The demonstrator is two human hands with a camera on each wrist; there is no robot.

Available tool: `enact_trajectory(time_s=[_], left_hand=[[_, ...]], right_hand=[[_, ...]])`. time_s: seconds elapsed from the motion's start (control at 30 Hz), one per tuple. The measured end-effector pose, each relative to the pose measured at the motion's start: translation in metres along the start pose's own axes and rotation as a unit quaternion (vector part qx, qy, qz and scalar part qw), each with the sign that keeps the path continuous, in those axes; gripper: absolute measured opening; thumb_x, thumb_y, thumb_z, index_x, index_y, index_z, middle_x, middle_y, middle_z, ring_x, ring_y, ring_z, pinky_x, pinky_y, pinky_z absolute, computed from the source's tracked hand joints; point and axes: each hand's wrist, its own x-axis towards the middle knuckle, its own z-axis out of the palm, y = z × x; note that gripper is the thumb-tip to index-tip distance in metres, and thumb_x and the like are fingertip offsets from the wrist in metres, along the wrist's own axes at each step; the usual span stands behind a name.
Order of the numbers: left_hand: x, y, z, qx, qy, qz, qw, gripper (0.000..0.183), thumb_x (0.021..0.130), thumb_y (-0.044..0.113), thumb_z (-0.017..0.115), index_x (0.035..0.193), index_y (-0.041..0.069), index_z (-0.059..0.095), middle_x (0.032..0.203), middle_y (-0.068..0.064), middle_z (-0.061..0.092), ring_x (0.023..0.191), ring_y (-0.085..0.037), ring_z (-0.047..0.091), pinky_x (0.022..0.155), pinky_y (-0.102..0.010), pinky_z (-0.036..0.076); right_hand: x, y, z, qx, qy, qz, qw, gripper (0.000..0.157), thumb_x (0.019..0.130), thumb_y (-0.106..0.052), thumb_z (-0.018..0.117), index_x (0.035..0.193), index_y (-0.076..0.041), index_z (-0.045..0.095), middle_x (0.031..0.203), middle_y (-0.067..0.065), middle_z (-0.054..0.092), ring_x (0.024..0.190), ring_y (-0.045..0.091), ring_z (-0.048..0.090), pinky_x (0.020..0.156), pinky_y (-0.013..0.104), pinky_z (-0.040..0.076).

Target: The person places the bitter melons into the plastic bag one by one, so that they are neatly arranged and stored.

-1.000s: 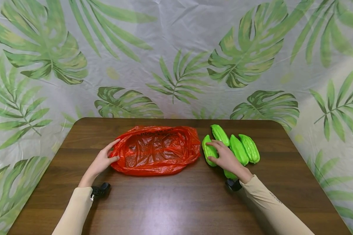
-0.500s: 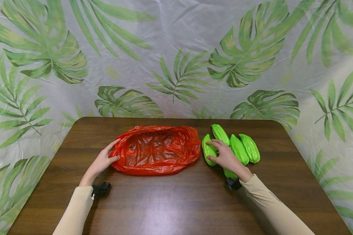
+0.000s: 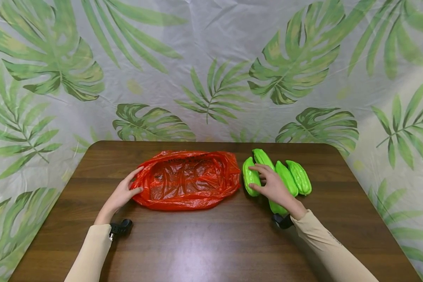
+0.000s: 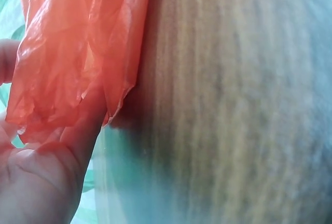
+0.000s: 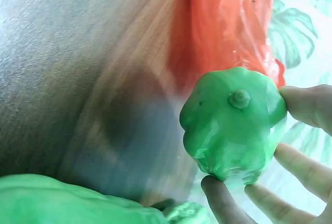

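Left hand [image 3: 120, 194] holding red plastic bag [image 3: 187, 204], right hand [image 3: 274, 187] gripping ribbed green vegetable [image 5: 228, 130], dark lettering [image 3: 197, 158] on bag — illegible

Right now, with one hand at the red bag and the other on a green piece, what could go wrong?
The glossy, ridged green vegetable-shaped piece could slip, as the right hand holds it by the fingertips. The thin, crinkled red plastic bag might sag or shift if the left hand tugs its side. The right hand might also nudge the long green ridged pieces lying close by.
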Motion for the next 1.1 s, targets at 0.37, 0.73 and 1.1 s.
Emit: enact_trajectory(time_s=[0.37, 0.73, 1.1], left_hand=[[0.000, 0.000, 0.001, -0.002, 0.000, 0.011, 0.9999, 0.068, 0.091, -0.003, 0.056, 0.150, -0.002, 0.020, 0.136, -0.038, 0.037, 0.094, -0.019, 0.063, 0.075, -0.023, 0.052], [-0.002, 0.001, 0.001, -0.004, -0.001, 0.010, 0.9999, 0.067, 0.092, -0.002, 0.054, 0.150, -0.001, 0.019, 0.142, -0.035, 0.029, 0.108, -0.045, 0.053, 0.078, -0.020, 0.049], [-0.001, -0.005, 0.002, -0.001, 0.001, 0.010, 1.0000, 0.067, 0.092, -0.001, 0.054, 0.150, 0.000, 0.020, 0.142, -0.035, 0.031, 0.105, -0.039, 0.056, 0.078, -0.021, 0.050]], right_hand=[[0.001, -0.014, -0.012, 0.023, -0.001, 0.001, 1.000, 0.055, 0.086, -0.015, 0.071, 0.136, -0.004, 0.051, 0.142, 0.025, 0.037, 0.108, 0.043, 0.054, 0.087, 0.054, 0.047], [0.002, -0.028, -0.014, 0.008, 0.006, -0.013, 1.000, 0.055, 0.086, -0.019, 0.072, 0.136, -0.009, 0.052, 0.143, 0.019, 0.040, 0.107, 0.037, 0.057, 0.085, 0.050, 0.049], [0.008, -0.044, -0.012, 0.040, 0.007, -0.026, 0.999, 0.056, 0.086, -0.018, 0.072, 0.137, -0.007, 0.051, 0.144, 0.020, 0.037, 0.112, 0.039, 0.054, 0.090, 0.050, 0.047]])
